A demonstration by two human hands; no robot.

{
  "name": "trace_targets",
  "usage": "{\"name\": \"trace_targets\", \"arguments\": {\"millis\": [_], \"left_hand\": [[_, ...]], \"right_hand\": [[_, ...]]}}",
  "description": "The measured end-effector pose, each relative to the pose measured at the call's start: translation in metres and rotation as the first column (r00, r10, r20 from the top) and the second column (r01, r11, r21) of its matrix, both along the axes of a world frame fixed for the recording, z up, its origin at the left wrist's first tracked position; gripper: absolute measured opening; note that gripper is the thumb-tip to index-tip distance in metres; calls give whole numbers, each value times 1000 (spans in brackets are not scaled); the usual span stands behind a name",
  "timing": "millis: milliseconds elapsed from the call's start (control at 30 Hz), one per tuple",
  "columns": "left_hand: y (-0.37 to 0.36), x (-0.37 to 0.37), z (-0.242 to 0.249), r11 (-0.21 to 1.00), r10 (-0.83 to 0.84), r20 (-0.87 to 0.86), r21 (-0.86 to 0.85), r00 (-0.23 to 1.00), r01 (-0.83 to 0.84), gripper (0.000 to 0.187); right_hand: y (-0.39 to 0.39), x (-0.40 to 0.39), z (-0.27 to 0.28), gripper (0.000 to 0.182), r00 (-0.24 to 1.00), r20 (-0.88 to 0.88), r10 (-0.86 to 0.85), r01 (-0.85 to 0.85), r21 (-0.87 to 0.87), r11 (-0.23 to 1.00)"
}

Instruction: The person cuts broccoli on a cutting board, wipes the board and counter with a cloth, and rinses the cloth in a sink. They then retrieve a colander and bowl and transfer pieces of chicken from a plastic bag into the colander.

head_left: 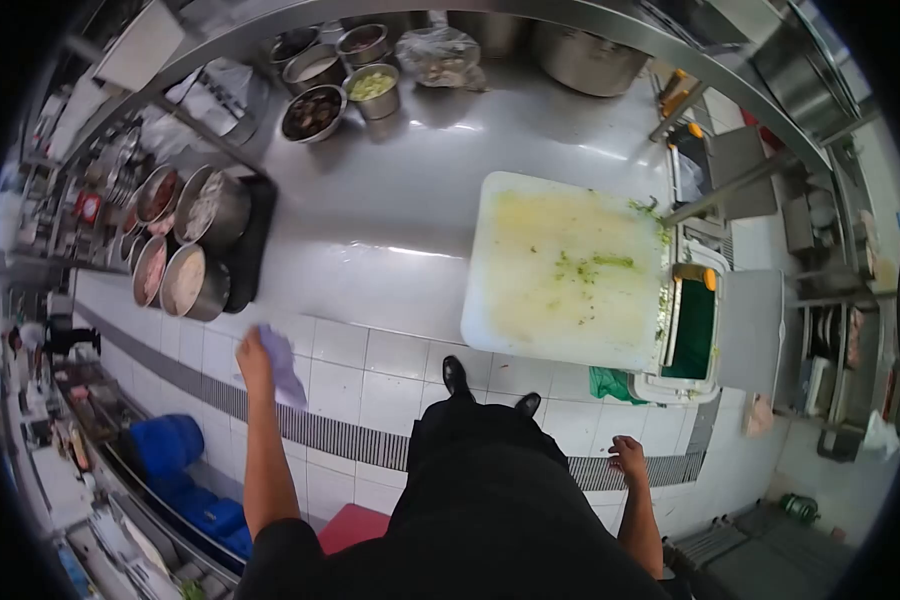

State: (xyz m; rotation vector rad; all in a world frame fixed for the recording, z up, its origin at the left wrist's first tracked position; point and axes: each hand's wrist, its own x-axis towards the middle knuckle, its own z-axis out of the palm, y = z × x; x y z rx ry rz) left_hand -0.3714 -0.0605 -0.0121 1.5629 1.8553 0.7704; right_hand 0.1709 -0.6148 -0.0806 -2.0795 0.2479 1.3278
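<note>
A purple cloth [284, 368] hangs from my left hand [255, 358], whose fingers are closed on it, out over the floor beside the counter's front edge. My right hand [628, 456] is low on the right, its fingers partly curled and apart, with nothing visible in it. Ahead of me lies a white cutting board [560, 270], stained yellowish, with green scraps [610, 262] scattered over its middle and right side.
Metal pots [210, 207] of food stand at the counter's left, with bowls [313, 113] and a plastic bag [438, 57] at the back. An open bin [692, 325] with a green liner adjoins the board. Blue containers [165, 447] are lower left. A distant person [45, 337] stands far left.
</note>
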Motion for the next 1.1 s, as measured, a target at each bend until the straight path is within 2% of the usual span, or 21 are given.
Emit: {"name": "trace_targets", "arguments": {"millis": [33, 100, 167, 200, 267, 300, 333, 400, 433, 467, 533, 633, 667, 700, 767, 833, 900, 933, 1000, 1033, 1100], "left_hand": [[16, 36, 57, 999, 30, 193, 18, 981, -34, 47], [33, 109, 129, 996, -75, 430, 84, 900, 43, 42], [69, 148, 130, 950, -274, 181, 207, 945, 235, 42], [74, 176, 132, 905, -405, 68, 173, 912, 389, 42], [90, 241, 130, 748, -664, -38, -15, 747, 664, 48], [98, 275, 117, 666, -722, -211, 46, 659, 745, 49], [101, 306, 105, 681, -722, -189, -25, 666, 732, 51], [104, 369, 45, 846, -522, -368, -103, 770, 524, 59], [101, 380, 10, 846, -523, -359, -107, 773, 522, 59], [94, 386, -24, 857, -468, -475, -38, 745, 514, 63], [81, 386, -33, 856, -415, -577, 14, 703, 516, 71], [59, 322, -63, 740, -359, -618, 268, 699, 617, 73], [58, 289, -57, 734, -445, -588, 193, 676, 651, 72], [60, 256, -69, 733, -362, -584, 303, 726, 609, 70], [82, 192, -70, 885, -257, -631, 150, 732, 440, 71], [107, 168, -68, 961, 15, -830, 166, 558, 222, 64], [114, 164, -41, 942, 105, -835, 257, 540, 215, 62], [111, 173, -29, 935, 97, -828, 267, 552, 236, 62], [97, 188, -16, 973, -228, -682, -127, 695, 195, 58], [92, 193, -19, 970, -235, -684, -124, 690, 208, 58], [88, 209, -30, 986, -133, -733, -32, 667, 162, 53]], "right_hand": [[-1, 4, 2, 28, 1000, 4, -10, 10, -14, 1000], [-2, 9, 2, 28, 1000, 10, -18, 18, -23, 1000], [-4, 12, 5, 29, 998, 39, -58, 59, -22, 998], [-3, 12, 7, 29, 996, 55, -77, 77, -11, 997], [-2, 7, 12, 29, 992, 85, -96, 97, -2, 995], [-1, 3, 15, 29, 988, 108, -111, 111, 6, 994], [0, -4, 20, 27, 987, 117, -115, 115, 7, 993], [0, -22, 21, 26, 989, 103, -110, 112, -10, 994], [-3, -30, 23, 25, 991, 84, -108, 111, -29, 993], [-8, -40, 20, 23, 994, 71, -79, 83, -59, 995], [0, -61, 26, 21, 997, 62, -46, 54, -121, 991], [5, -82, 22, 22, 999, 21, -31, 34, -122, 992], [11, -83, 17, 22, 999, 33, 17, -13, -124, 992], [8, -82, 11, 21, 997, 45, 58, -52, -131, 990], [0, -70, -18, 22, 979, 195, 60, -62, 6, 998], [32, -53, -4, 25, 862, 500, 85, -69, -52, 996], [83, -25, 43, 30, 673, 739, 41, -16, -40, 999], [100, -2, 59, 30, 625, 781, -21, 13, 16, 1000], [129, 44, 81, 31, 472, 868, -152, 9, 168, 986], [145, 69, 89, 33, 366, 902, -230, -34, 260, 965], [172, 124, 101, 35, 286, 943, -169, -137, 214, 967]]}}
